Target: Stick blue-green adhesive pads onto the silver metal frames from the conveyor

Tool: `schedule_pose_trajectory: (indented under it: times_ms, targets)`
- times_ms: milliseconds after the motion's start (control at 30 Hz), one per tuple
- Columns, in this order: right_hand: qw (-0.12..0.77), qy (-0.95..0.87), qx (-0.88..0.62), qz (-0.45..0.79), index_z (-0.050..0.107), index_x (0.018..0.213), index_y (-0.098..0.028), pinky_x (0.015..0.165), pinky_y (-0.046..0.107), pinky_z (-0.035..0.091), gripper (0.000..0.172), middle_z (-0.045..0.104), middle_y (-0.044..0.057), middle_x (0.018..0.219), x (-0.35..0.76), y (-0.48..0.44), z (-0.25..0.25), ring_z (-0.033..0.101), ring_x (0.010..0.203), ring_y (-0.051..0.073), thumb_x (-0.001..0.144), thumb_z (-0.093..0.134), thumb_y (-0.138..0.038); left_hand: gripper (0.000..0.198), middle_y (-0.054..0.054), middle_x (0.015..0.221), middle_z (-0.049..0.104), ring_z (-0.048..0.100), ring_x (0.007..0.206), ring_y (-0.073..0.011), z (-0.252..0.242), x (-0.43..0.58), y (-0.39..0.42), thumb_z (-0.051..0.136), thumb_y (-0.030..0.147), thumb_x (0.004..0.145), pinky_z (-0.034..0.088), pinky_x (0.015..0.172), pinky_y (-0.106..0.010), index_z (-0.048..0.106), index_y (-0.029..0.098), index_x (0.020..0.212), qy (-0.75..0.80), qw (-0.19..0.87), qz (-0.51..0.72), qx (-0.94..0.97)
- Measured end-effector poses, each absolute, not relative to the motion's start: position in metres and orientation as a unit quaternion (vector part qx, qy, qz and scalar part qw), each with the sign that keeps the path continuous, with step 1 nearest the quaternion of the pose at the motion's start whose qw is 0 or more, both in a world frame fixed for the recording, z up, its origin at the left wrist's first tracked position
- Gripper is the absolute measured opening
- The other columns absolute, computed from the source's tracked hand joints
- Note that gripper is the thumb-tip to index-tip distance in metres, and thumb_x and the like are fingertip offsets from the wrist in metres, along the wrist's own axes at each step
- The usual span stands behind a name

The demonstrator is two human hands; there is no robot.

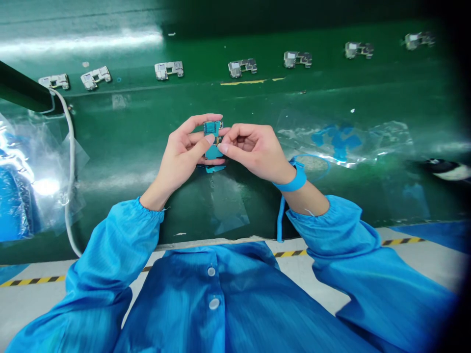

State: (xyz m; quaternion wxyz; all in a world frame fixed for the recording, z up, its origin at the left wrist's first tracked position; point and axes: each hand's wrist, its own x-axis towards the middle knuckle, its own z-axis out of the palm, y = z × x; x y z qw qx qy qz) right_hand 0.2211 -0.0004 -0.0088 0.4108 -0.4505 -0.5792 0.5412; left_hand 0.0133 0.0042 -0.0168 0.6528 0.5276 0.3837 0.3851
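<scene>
My left hand [186, 149] holds a small blue-green circuit board [211, 128] upright between its thumb and fingers, above the middle of the bench. My right hand [253, 147] is closed in a pinch at the board's right side, its thumb and forefinger touching around the middle. Whatever lies between those fingertips is too small to make out. A blue wrist strap [292, 179] with a coiled cord circles my right wrist. Just under the board, a blue piece [215, 169] shows near a strip of clear film [230, 203] on the bench.
Several circuit boards, one of them a board [169, 70], lie in a spaced row on the green bench [147, 113]. A clear bag with blue pieces [338, 139] lies right. At left are a white cable [71, 162] and a plastic-wrapped blue bundle [16, 196].
</scene>
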Motion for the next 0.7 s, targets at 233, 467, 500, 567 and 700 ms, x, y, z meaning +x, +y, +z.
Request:
schedule_pose_trajectory:
  times_ms: [233, 467, 500, 567, 700]
  targets:
    - [0.397, -0.592, -0.463, 0.527, 0.069, 0.079, -0.024, 0.082, 0.038, 0.066, 0.042, 0.078, 0.007, 0.093, 0.2183, -0.0029, -0.0083, 0.076, 0.108, 0.028, 0.083, 0.095, -0.057, 0.055, -0.005, 0.123, 0.085, 0.087, 0.110, -0.0264, -0.0248, 0.0164, 0.0002, 0.071, 0.061, 0.105, 0.078, 0.088, -0.040, 0.059, 0.031, 0.149, 0.391, 0.620, 0.403, 0.548]
    - [0.401, -0.606, -0.454, 0.517, 0.070, 0.081, -0.024, 0.071, 0.035, 0.059, 0.040, 0.075, 0.004, 0.085, 0.2165, -0.0052, -0.0085, 0.071, 0.085, 0.021, 0.085, 0.094, -0.057, 0.048, -0.002, 0.099, 0.085, 0.087, 0.095, -0.0231, -0.0217, 0.0189, -0.0004, 0.072, 0.057, 0.105, 0.078, 0.080, -0.035, 0.062, 0.028, 0.142, 0.413, 0.626, 0.417, 0.514]
    - [0.401, -0.608, -0.454, 0.513, 0.070, 0.081, -0.024, 0.072, 0.035, 0.060, 0.041, 0.074, 0.004, 0.084, 0.2167, -0.0053, -0.0080, 0.074, 0.092, 0.024, 0.086, 0.093, -0.058, 0.047, -0.001, 0.096, 0.084, 0.087, 0.093, -0.0228, -0.0212, 0.0187, 0.0002, 0.071, 0.057, 0.106, 0.078, 0.080, -0.035, 0.063, 0.028, 0.142, 0.414, 0.628, 0.417, 0.511]
    - [0.397, -0.612, -0.459, 0.507, 0.069, 0.080, -0.025, 0.076, 0.036, 0.061, 0.042, 0.072, 0.005, 0.083, 0.2169, -0.0054, -0.0070, 0.076, 0.104, 0.028, 0.087, 0.091, -0.060, 0.047, -0.001, 0.096, 0.084, 0.087, 0.093, -0.0228, -0.0214, 0.0180, 0.0010, 0.068, 0.058, 0.107, 0.077, 0.081, -0.035, 0.064, 0.027, 0.141, 0.415, 0.628, 0.417, 0.510]
    - [0.398, -0.622, -0.461, 0.492, 0.069, 0.081, -0.025, 0.072, 0.035, 0.058, 0.041, 0.069, 0.004, 0.081, 0.2164, -0.0058, -0.0069, 0.072, 0.091, 0.024, 0.088, 0.091, -0.059, 0.051, -0.004, 0.111, 0.086, 0.087, 0.103, -0.0247, -0.0254, 0.0161, 0.0003, 0.065, 0.062, 0.108, 0.078, 0.085, -0.038, 0.061, 0.029, 0.145, 0.404, 0.622, 0.409, 0.532]
